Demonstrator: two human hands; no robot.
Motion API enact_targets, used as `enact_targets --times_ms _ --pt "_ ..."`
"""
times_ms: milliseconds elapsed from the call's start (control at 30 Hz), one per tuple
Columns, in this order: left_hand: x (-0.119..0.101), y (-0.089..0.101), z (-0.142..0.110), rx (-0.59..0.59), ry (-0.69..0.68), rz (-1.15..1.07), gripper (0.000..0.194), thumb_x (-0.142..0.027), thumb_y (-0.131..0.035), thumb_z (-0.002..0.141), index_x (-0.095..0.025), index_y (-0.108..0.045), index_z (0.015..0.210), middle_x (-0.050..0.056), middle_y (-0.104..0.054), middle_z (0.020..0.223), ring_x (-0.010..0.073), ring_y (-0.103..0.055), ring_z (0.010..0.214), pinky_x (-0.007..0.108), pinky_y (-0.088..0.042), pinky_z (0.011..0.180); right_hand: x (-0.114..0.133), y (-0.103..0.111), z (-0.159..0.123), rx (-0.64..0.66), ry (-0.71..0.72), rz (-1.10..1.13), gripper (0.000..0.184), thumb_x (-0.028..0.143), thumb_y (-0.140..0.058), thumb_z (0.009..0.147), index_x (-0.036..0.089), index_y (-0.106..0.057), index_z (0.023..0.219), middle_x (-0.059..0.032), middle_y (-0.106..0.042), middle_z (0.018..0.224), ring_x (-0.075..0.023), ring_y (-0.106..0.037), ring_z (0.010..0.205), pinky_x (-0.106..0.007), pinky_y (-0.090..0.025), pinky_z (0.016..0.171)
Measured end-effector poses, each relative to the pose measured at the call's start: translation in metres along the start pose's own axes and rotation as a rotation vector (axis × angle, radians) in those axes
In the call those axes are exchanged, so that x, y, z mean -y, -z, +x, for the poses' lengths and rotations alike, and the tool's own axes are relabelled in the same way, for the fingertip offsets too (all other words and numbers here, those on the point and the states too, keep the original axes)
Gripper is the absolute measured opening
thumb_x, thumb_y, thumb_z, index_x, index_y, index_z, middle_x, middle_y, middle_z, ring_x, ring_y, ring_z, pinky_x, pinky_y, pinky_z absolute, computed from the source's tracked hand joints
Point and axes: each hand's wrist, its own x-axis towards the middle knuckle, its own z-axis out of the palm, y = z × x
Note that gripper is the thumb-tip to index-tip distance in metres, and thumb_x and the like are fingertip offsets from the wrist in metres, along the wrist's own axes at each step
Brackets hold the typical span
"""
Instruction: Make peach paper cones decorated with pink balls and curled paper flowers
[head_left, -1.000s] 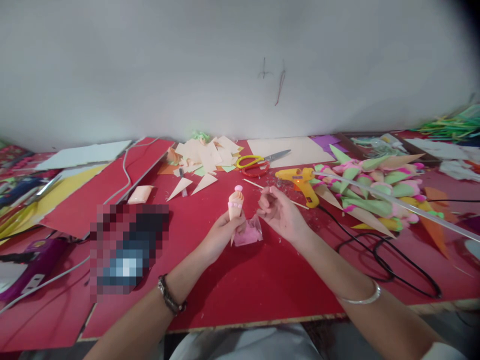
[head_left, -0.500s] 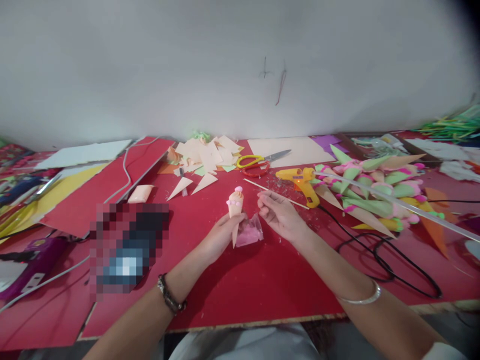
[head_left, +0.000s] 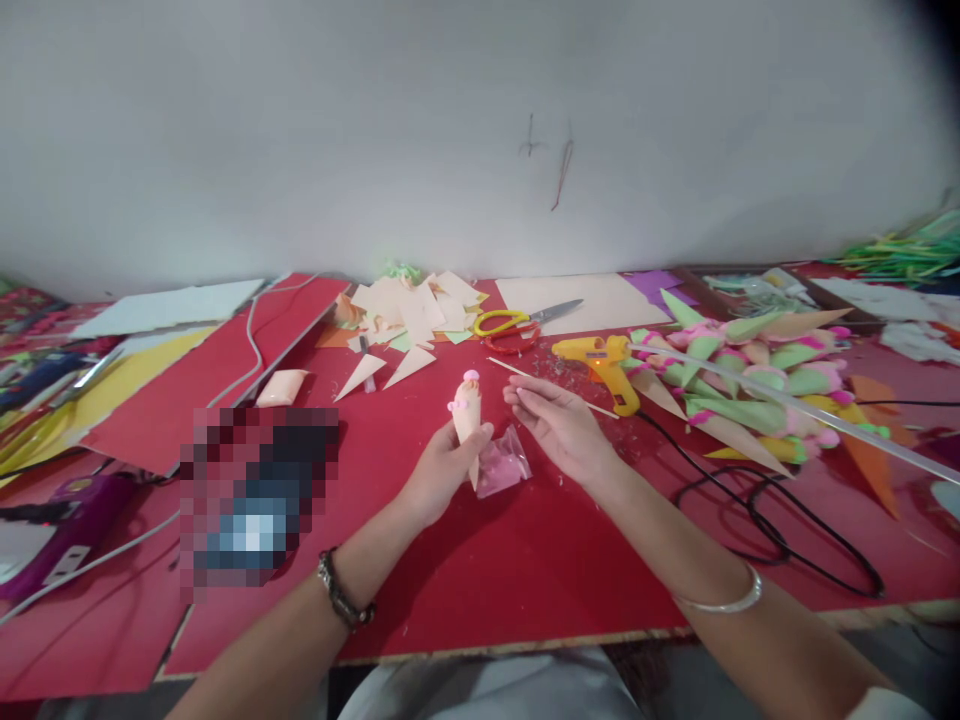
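Note:
My left hand (head_left: 441, 465) is closed around a small craft ice cream cone (head_left: 466, 416), thumb across its front. The cone is pale peach paper, point down and slightly tilted, with a pink ball on top and small pink balls along its rim. A clear packet of pink material (head_left: 504, 468) shows just right of the left fingers; whether they grip it is hidden. My right hand (head_left: 559, 425) is a little to the right of the cone, apart from it, thumb and forefinger pinched together. Anything between those fingertips is too small to name.
Right of my right hand lie a yellow glue gun (head_left: 600, 362), its black cord (head_left: 780, 520) and a pile of finished paper cones (head_left: 742, 370). Scissors (head_left: 517, 322), a thin stick (head_left: 510, 367) and paper scraps (head_left: 412, 310) are farther back. A blurred dark object (head_left: 262, 490) lies left.
My left hand has turned the cone, so its top leans left and its tip points right; the pink packet shifted slightly right. My right hand has moved slightly left and down, still pinched.

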Motion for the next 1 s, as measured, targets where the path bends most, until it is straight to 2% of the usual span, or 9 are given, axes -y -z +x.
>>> enact_targets --times_ms 67,133,233,333,433,533,633,767,1000 --pt "-0.001 -0.001 0.000 0.025 -0.006 -0.006 0.034 -0.045 -0.052 0.075 -0.017 -0.039 0.060 -0.007 -0.037 0.049 0.0059 -0.037 0.043 0.020 -0.032 0.044 0.001 -0.002 -0.002 -0.002 -0.006 -0.036 0.012 0.024 -0.070 0.062 0.017 -0.068 0.072 -0.0004 -0.066 0.069 -0.0066 -0.059 0.064 -0.017 -0.046 0.060" --pt "-0.002 -0.002 -0.001 0.050 -0.025 -0.005 0.037 -0.047 -0.047 0.077 -0.018 -0.036 0.056 -0.006 -0.034 0.047 0.0062 -0.035 0.043 0.021 -0.031 0.045 0.001 -0.004 -0.004 -0.011 0.016 -0.081 0.011 0.027 -0.069 0.063 0.017 -0.065 0.063 0.0026 -0.061 0.058 -0.0039 -0.053 0.050 -0.016 -0.043 0.050" --pt "-0.002 -0.004 -0.003 0.068 -0.050 0.004 0.038 -0.048 -0.044 0.078 -0.018 -0.036 0.055 -0.006 -0.034 0.048 0.0073 -0.034 0.046 0.021 -0.031 0.047 0.002 -0.008 -0.005 -0.041 0.069 -0.127 0.011 0.023 -0.072 0.058 0.017 -0.063 0.060 0.0065 -0.055 0.050 -0.0022 -0.045 0.043 -0.015 -0.038 0.044" --pt "-0.001 -0.004 -0.003 0.080 -0.044 -0.001 0.036 -0.048 -0.044 0.078 -0.018 -0.041 0.059 -0.005 -0.034 0.049 0.0081 -0.034 0.048 0.022 -0.031 0.049 0.001 -0.010 -0.006 -0.052 0.067 -0.123 0.015 0.022 -0.072 0.057 0.018 -0.064 0.068 0.0039 -0.061 0.058 -0.0058 -0.054 0.053 -0.018 -0.044 0.053" --pt "0.003 -0.004 -0.004 0.026 -0.015 0.006 0.033 -0.048 -0.047 0.076 -0.017 -0.048 0.067 -0.003 -0.043 0.057 0.0092 -0.040 0.053 0.022 -0.034 0.054 0.000 -0.010 -0.007 -0.025 0.088 -0.153 0.014 0.026 -0.069 0.063 0.020 -0.063 0.074 0.0020 -0.064 0.063 -0.0094 -0.060 0.061 -0.023 -0.047 0.062" --pt "0.007 -0.004 -0.005 -0.032 0.015 -0.009 0.033 -0.049 -0.053 0.072 -0.017 -0.053 0.080 -0.001 -0.051 0.068 0.0110 -0.046 0.063 0.023 -0.037 0.061 -0.001 -0.010 -0.010 0.007 0.169 -0.277 0.011 0.027 -0.065 0.068 0.021 -0.063 0.076 0.0019 -0.063 0.064 -0.0094 -0.057 0.057 -0.024 -0.047 0.059" --pt "0.009 -0.005 -0.007 0.024 0.036 -0.025 0.038 -0.052 -0.053 0.071 -0.017 -0.053 0.082 -0.001 -0.049 0.064 0.0105 -0.045 0.061 0.023 -0.036 0.058 -0.002 -0.011 -0.012 0.024 0.240 -0.419 0.007 0.026 -0.063 0.069 0.022 -0.065 0.075 0.0020 -0.063 0.068 -0.0091 -0.054 0.056 -0.023 -0.044 0.056" --pt "0.009 -0.007 -0.007 0.127 0.037 -0.055 0.038 -0.054 -0.053 0.070 -0.017 -0.050 0.079 -0.004 -0.044 0.059 0.0069 -0.035 0.051 0.020 -0.029 0.049 -0.003 -0.013 -0.015 0.084 0.285 -0.486 0.004 0.024 -0.063 0.070 0.023 -0.065 0.073 0.0012 -0.061 0.074 -0.0117 -0.055 0.068 -0.025 -0.044 0.064" --pt "0.006 -0.008 -0.008 0.119 0.011 0.008 0.040 -0.056 -0.050 0.071 -0.016 -0.049 0.078 -0.004 -0.043 0.060 0.0077 -0.036 0.052 0.022 -0.029 0.050 -0.002 -0.013 -0.015 0.161 0.324 -0.490 0.003 0.022 -0.063 0.070 0.023 -0.063 0.072 0.0013 -0.058 0.077 -0.0119 -0.054 0.073 -0.024 -0.043 0.067"
